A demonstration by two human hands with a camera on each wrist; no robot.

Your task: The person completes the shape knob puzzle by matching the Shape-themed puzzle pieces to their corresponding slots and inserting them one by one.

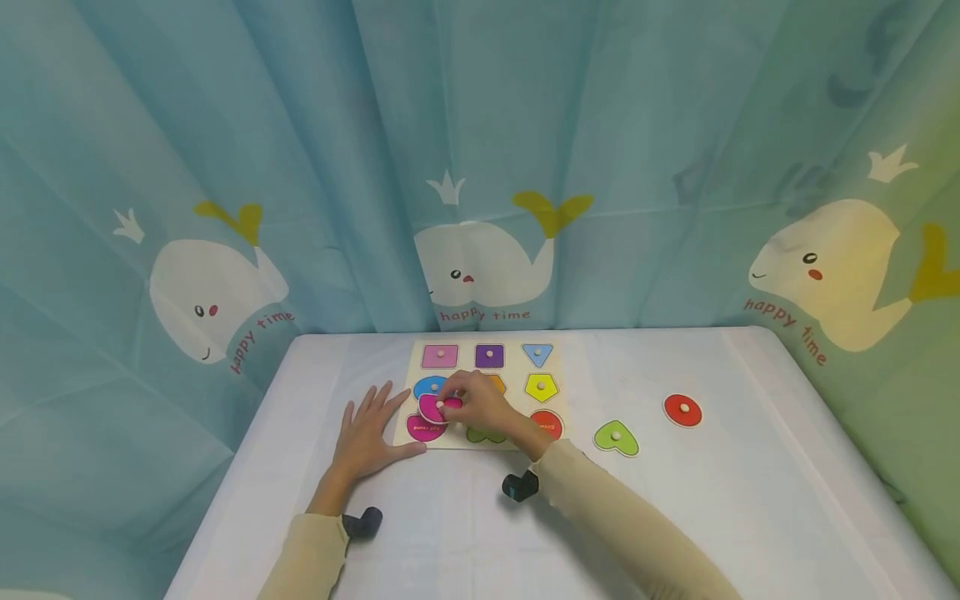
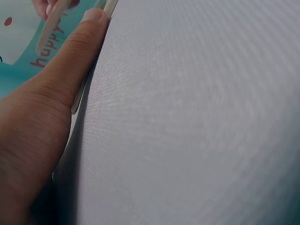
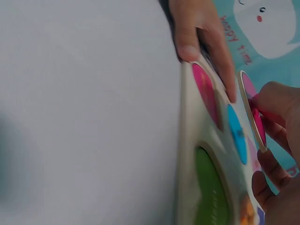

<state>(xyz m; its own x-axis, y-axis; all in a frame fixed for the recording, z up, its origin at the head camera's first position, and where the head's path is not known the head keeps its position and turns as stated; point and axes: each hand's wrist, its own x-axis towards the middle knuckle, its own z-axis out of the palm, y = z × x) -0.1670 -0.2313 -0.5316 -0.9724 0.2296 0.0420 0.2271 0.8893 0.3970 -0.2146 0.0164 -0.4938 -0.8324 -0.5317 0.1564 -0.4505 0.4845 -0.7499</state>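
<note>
My right hand (image 1: 483, 404) pinches a magenta half-round puzzle piece (image 1: 429, 407) by its small knob. The piece is raised and tilted above the puzzle board (image 1: 513, 368), over a magenta recess (image 1: 426, 429) of like shape, as the right wrist view also shows. With fingers straight and spread, my left hand (image 1: 369, 440) rests at the board's left side, its thumb (image 3: 189, 50) touching the near corner. A green heart recess (image 3: 211, 190) lies beside the magenta one, partly under my right hand in the head view. A red circle recess (image 1: 551, 423) is at the near right.
Knobbed pieces sit in the board: a pink rectangle (image 1: 440, 357), purple square (image 1: 490, 357), blue triangle (image 1: 537, 355), yellow pentagon (image 1: 541, 387) and blue oval (image 1: 429, 387). A loose green heart (image 1: 617, 439) and red round piece (image 1: 683, 410) lie on the white table (image 1: 450, 533). A curtain (image 1: 637, 275) hangs behind.
</note>
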